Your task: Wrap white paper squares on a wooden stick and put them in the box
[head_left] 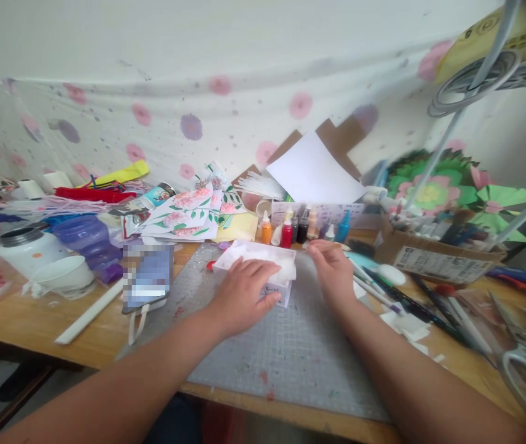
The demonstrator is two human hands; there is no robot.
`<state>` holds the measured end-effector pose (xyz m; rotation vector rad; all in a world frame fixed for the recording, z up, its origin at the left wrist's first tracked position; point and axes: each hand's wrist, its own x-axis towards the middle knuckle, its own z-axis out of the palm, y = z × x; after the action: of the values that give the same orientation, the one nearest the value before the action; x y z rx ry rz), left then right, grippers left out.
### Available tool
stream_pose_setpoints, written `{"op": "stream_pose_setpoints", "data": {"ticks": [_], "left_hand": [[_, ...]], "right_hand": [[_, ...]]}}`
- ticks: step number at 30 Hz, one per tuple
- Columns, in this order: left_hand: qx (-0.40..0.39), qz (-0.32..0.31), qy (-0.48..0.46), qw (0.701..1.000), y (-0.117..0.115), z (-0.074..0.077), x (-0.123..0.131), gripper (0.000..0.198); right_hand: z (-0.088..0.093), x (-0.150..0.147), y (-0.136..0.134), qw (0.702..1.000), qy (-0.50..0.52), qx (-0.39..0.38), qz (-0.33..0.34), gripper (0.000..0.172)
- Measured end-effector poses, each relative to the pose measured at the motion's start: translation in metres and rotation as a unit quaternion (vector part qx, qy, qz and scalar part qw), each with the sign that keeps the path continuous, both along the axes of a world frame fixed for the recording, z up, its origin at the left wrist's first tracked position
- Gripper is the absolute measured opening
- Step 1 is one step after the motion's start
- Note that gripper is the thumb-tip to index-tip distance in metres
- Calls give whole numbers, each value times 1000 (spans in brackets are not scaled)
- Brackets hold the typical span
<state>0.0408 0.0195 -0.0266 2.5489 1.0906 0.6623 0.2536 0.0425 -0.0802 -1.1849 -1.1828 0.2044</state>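
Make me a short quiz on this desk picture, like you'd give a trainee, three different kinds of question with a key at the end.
1. Short answer: Which hand is over the white box with the white stuff in it?
2. True or false: The scissors lie to the right of the grey mat, as the camera sees it.
3. Fill in the blank: In the row of small bottles behind the white box, the one farthest left is ____ in colour.

Key:
1. The left hand.
2. True.
3. Orange.
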Motion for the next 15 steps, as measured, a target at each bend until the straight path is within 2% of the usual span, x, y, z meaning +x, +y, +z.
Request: {"op": "stream_pose_setpoints", "data": {"ticks": [2,7,11,15], "left_hand": [[19,-32,63,997,-2,-2,6,45],[50,-6,75,996,4,-2,8,33],[92,43,36,994,2,13,-6,28],[140,116,-7,983,-15,32,-38,28]], "right_hand": [[-3,1,3,1000,-19,2,5,20],[-4,2,3,997,-67,0,26,32],[-2,6,3,996,-82,-1,35,31],[-1,10,5,996,-87,-1,34,31]]}}
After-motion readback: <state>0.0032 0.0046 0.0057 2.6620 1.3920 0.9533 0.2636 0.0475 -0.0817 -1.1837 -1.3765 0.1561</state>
